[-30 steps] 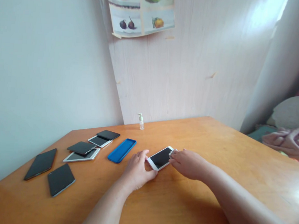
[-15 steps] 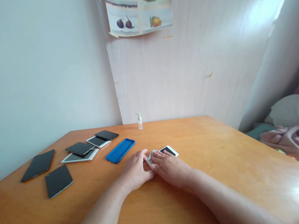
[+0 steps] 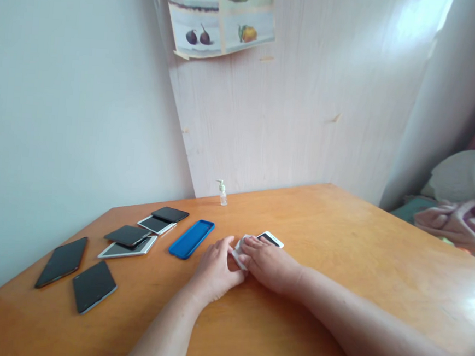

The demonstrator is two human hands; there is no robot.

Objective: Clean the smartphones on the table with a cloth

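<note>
A white smartphone (image 3: 274, 239) with a dark screen lies on the wooden table, its far end showing beyond my fingers. My left hand (image 3: 219, 268) steadies its near end, thumb and fingers at opposite edges. A white tissue (image 3: 238, 249) is under my right hand (image 3: 267, 259), whose fingers press it flat against the screen. My right hand covers most of the phone's middle. To the left of my hands is a blue phone case (image 3: 192, 239), its hollow side up.
Several phones lie at the left, among them a black one (image 3: 94, 287), another dark one (image 3: 62, 262) and overlapping ones (image 3: 126, 235). A small clear pump bottle (image 3: 223, 194) stands near the table's back edge, before a pale panel (image 3: 291, 127).
My right hand has slid slightly to the left and away from me over the phone, taking the tissue along. My left hand stays in place.
</note>
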